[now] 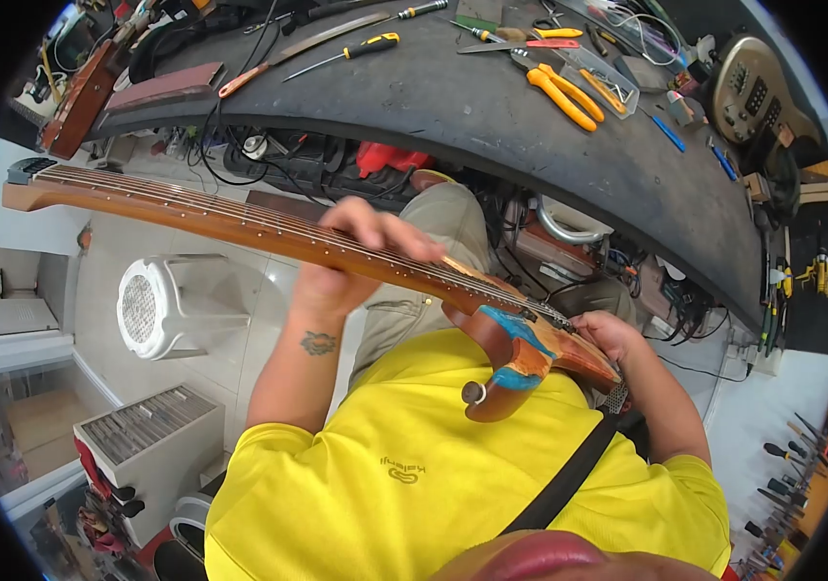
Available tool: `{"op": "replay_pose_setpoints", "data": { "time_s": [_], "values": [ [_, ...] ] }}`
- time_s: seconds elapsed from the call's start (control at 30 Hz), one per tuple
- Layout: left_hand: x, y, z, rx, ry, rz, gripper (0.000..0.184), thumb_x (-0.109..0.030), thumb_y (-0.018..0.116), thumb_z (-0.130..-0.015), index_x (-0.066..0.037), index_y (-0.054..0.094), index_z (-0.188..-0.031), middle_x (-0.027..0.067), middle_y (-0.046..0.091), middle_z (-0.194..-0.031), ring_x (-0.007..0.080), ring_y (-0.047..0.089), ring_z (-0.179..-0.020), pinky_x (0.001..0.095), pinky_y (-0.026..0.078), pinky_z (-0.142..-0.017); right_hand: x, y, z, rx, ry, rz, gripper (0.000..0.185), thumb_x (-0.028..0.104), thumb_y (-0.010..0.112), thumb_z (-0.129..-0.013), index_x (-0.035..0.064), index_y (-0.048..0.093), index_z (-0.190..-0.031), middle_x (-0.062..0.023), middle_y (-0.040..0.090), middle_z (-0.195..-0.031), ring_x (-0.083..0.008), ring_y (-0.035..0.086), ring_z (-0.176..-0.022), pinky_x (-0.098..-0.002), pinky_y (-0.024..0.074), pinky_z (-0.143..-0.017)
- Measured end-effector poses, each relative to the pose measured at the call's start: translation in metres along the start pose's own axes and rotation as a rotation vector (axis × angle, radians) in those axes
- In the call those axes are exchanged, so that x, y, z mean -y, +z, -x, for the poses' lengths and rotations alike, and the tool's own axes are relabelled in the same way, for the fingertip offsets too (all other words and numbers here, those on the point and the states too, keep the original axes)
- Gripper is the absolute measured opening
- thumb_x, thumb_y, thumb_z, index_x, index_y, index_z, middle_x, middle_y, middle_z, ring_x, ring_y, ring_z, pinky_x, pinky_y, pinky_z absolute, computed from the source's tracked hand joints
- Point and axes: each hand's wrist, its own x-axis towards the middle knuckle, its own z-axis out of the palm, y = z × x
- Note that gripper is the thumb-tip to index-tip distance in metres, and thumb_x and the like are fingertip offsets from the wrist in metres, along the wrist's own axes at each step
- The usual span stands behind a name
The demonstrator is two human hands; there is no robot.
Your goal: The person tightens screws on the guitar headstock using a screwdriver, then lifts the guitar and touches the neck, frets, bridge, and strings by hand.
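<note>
A headless electric guitar (521, 353) with a brown wooden neck and a blue-and-brown patterned body lies across my lap and belly. My left hand (370, 242) is wrapped round the neck from below, its thumb behind and its fingers bent over the strings; they are slightly blurred. At the bridge end, my right hand (608, 336) is closed against the far edge of the body, its fingertips partly hidden. A black strap (569, 470) runs from this end over my yellow shirt. The headpiece (29, 171) points to the far left.
Beyond the guitar, the dark workbench (385, 107) carries orange-handled pliers (566, 94), a screwdriver (346, 55) and files. A second guitar body (753, 92) stands at its right end. A white stool (167, 305) is on the floor at left, near a drawer cabinet (157, 445).
</note>
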Motion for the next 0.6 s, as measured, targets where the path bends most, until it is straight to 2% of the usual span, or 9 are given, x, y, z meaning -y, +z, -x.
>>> {"op": "replay_pose_setpoints", "data": {
  "time_s": [0.07, 0.13, 0.2, 0.27, 0.4, 0.47, 0.6],
  "values": [
    [0.020, 0.008, 0.008, -0.089, -0.159, -0.053, 0.051, -0.046, 0.086, -0.082, -0.011, 0.060, -0.108, 0.0186, 0.071, -0.114, 0.0405, 0.065, -0.118, 0.0653, 0.038, -0.115, 0.001, 0.006, 0.008, -0.061, 0.024, 0.066, 0.040, 0.020, 0.049, -0.099, -0.0055, 0.060, -0.128, -0.0196, 0.071, -0.120, -0.0255, 0.072, -0.108, -0.0388, 0.0582, -0.096],
    [0.034, 0.005, 0.015, -0.090, -0.141, -0.005, 0.052, -0.044, 0.088, -0.080, -0.011, 0.060, -0.109, 0.0217, 0.071, -0.115, 0.0406, 0.066, -0.118, 0.0636, 0.039, -0.114, 0.002, 0.007, 0.009, 0.013, 0.032, -0.001, 0.041, 0.023, 0.047, -0.102, -0.0053, 0.059, -0.130, -0.0213, 0.070, -0.121, -0.0269, 0.072, -0.108, -0.0401, 0.0581, -0.096],
    [0.037, 0.000, 0.018, -0.093, -0.113, 0.030, 0.053, -0.041, 0.091, -0.077, -0.010, 0.061, -0.109, 0.0248, 0.071, -0.117, 0.0408, 0.066, -0.118, 0.0620, 0.040, -0.114, -0.002, -0.001, 0.005, 0.020, 0.041, -0.010, 0.042, 0.020, 0.048, -0.100, -0.0057, 0.059, -0.130, -0.0209, 0.069, -0.124, -0.0270, 0.072, -0.108, -0.0398, 0.0582, -0.096],
    [0.036, -0.003, 0.019, -0.035, -0.107, 0.025, 0.056, -0.042, 0.091, -0.077, -0.011, 0.058, -0.110, 0.0269, 0.070, -0.118, 0.0411, 0.065, -0.121, 0.0603, 0.042, -0.113, -0.011, -0.017, -0.008, 0.092, -0.051, -0.126, 0.043, 0.017, 0.047, -0.097, -0.0065, 0.059, -0.131, -0.0202, 0.069, -0.126, -0.0268, 0.072, -0.107, -0.0400, 0.0583, -0.096],
    [0.030, 0.005, 0.017, -0.111, -0.145, 0.022, 0.058, -0.043, 0.090, -0.079, -0.012, 0.054, -0.113, 0.0288, 0.068, -0.123, 0.0417, 0.064, -0.125, 0.0578, 0.045, -0.111, -0.003, -0.004, 0.002, 0.093, -0.084, -0.045, 0.044, 0.014, 0.049, -0.094, -0.0068, 0.059, -0.131, -0.0191, 0.069, -0.126, -0.0260, 0.072, -0.109, -0.0392, 0.0580, -0.097],
    [0.031, 0.007, 0.018, -0.152, -0.144, 0.025, 0.057, -0.043, 0.088, -0.081, -0.013, 0.052, -0.115, 0.0299, 0.065, -0.130, 0.0422, 0.062, -0.127, 0.0561, 0.047, -0.109, -0.002, -0.006, 0.002, 0.172, -0.043, -0.047, 0.044, 0.014, 0.051, -0.094, -0.0066, 0.059, -0.132, -0.0188, 0.069, -0.126, -0.0249, 0.071, -0.112, -0.0384, 0.0576, -0.098],
    [0.031, 0.006, 0.020, -0.136, -0.150, 0.021, 0.055, -0.042, 0.087, -0.082, -0.013, 0.052, -0.114, 0.0310, 0.063, -0.133, 0.0424, 0.062, -0.128, 0.0561, 0.047, -0.109, -0.001, -0.003, 0.005, 0.165, -0.033, -0.041, 0.041, 0.014, 0.052, -0.096, -0.0058, 0.059, -0.132, -0.0185, 0.068, -0.127, -0.0248, 0.070, -0.114, -0.0379, 0.0572, -0.099]
  ]
}}
